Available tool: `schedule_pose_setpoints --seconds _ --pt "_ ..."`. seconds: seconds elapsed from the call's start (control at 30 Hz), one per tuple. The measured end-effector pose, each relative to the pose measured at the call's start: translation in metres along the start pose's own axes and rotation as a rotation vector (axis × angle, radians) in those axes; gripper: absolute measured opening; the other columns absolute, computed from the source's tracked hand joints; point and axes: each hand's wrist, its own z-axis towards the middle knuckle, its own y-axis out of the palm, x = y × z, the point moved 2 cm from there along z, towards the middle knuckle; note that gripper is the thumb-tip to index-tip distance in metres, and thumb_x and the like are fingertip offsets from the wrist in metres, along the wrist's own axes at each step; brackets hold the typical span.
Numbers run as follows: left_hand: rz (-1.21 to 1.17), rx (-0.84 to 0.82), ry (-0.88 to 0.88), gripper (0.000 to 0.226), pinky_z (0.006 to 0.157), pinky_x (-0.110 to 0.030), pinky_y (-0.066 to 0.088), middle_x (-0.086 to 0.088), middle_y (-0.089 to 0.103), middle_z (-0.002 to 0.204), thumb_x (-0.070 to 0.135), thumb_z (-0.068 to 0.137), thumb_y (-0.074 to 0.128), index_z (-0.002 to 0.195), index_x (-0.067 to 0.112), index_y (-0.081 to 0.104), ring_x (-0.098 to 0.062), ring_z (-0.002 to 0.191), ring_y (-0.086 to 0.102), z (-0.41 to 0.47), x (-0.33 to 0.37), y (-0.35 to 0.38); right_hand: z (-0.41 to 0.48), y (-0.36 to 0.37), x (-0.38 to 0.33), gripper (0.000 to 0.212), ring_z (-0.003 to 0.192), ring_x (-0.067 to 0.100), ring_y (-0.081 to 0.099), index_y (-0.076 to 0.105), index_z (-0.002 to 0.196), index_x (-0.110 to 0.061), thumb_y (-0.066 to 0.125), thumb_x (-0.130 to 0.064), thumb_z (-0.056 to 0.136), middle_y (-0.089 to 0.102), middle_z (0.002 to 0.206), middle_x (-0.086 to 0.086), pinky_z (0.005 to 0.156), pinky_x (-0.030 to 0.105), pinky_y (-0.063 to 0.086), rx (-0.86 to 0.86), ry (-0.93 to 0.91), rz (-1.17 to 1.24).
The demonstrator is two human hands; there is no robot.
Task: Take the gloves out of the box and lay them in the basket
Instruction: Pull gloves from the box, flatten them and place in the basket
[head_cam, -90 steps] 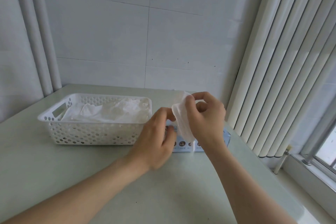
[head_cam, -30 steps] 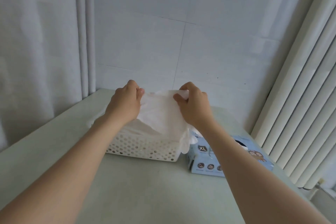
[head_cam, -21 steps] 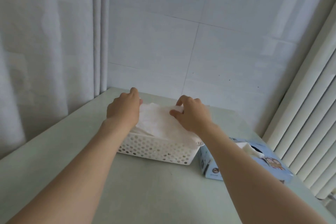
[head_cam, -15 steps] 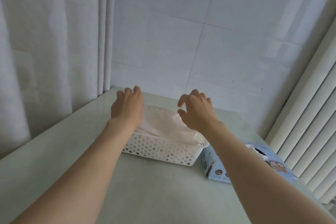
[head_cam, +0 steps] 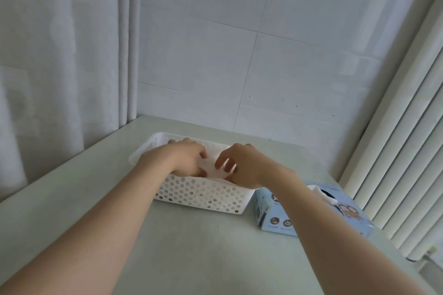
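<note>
Both hands worked over the white perforated basket [head_cam: 203,195] on the pale table [head_cam: 191,251], in what looked like the laying-down step of the task. The left hand [head_cam: 182,160] rested on a translucent white glove [head_cam: 209,170] inside the basket, fingers bent down over the sheet with no fold visibly pinched, while the right hand [head_cam: 243,167], just beside it, hovered with fingers loosely curled and spread, gripping nothing. The glove lay beneath and between the two hands, thin, limp and slightly crumpled, atop what appeared to be more of the same; how many could not be told. The blue glove box [head_cam: 275,219] stood to the outside of the right wrist, close against the basket's corner, with a second glove [head_cam: 320,193] poking from its top opening. The next move, by the look of it, called for the right hand to lift clear of the basket, swing outward to the box and pinch that protruding tip, drawing it up gently so that only one flimsy glove followed.
</note>
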Motion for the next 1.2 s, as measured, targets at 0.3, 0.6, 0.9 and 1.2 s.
schedule_pose_setpoints --seconds 0.3,0.6,0.9,1.2 --pt "-0.152 0.567 0.292 0.033 0.099 -0.037 0.052 0.003 0.062 0.126 0.003 0.103 0.05 0.124 0.023 0.066 -0.017 0.116 0.059 -0.011 0.063 -0.001 -0.042 0.007 0.05 0.047 0.092 0.004 0.064 0.077 0.101 -0.024 0.05 0.012 0.089 0.072 0.1 -0.006 0.087 0.024 0.055 0.641 0.033 0.233" --pt "0.262 0.611 0.768 0.046 0.073 -0.026 0.056 -0.005 0.059 0.109 -0.016 0.074 0.057 0.111 0.01 0.063 -0.019 0.096 0.058 -0.03 0.139 0.065 -0.115 0.015 0.114 0.044 0.095 0.011 0.062 0.068 0.095 -0.037 0.061 0.0 0.074 0.064 0.094 -0.023 0.096 0.047 0.052 0.645 0.262 0.211" --pt "0.178 0.573 0.607 0.059 0.114 -0.04 0.041 -0.007 0.056 0.134 0.056 0.105 0.032 0.137 0.012 0.054 -0.029 0.136 0.047 -0.019 0.151 0.128 -0.119 0.021 0.128 0.019 0.084 0.002 0.067 0.077 0.099 -0.033 0.069 -0.02 0.088 0.072 0.089 -0.02 0.081 0.038 0.06 0.587 0.231 0.291" --pt "0.063 0.684 0.647 0.038 0.116 -0.026 0.035 0.003 0.062 0.127 0.043 0.099 0.063 0.126 0.017 0.064 -0.02 0.127 0.056 -0.016 0.147 0.137 -0.12 0.034 0.142 0.017 0.077 0.014 0.065 0.074 0.09 -0.028 0.063 -0.025 0.103 0.071 0.077 -0.015 0.088 0.047 0.053 0.721 0.18 0.17"
